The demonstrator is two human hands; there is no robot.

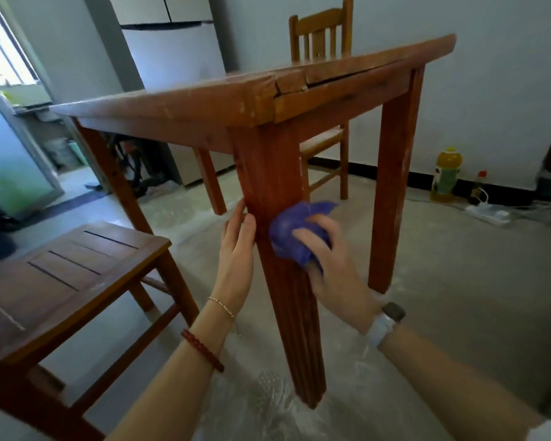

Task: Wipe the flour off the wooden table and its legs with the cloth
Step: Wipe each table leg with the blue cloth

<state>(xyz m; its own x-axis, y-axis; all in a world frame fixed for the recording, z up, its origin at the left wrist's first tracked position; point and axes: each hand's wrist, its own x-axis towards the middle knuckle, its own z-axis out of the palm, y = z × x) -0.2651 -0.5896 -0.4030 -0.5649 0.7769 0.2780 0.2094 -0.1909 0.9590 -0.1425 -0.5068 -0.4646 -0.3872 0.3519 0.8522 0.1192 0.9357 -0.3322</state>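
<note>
Gripping the bunched purple cloth (288,232) with curled fingers, the right hand (326,259) presses it against the near leg (277,186) of the wooden desk (185,100), about halfway up. The left hand (236,249) rests on the leg's other side, fingers straight and together. Both forearms reach forward from below

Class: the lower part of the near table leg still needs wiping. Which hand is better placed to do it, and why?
The right hand: it already grips the purple cloth against the near leg. The left hand only rests flat on the leg's side, steadying it.
</note>
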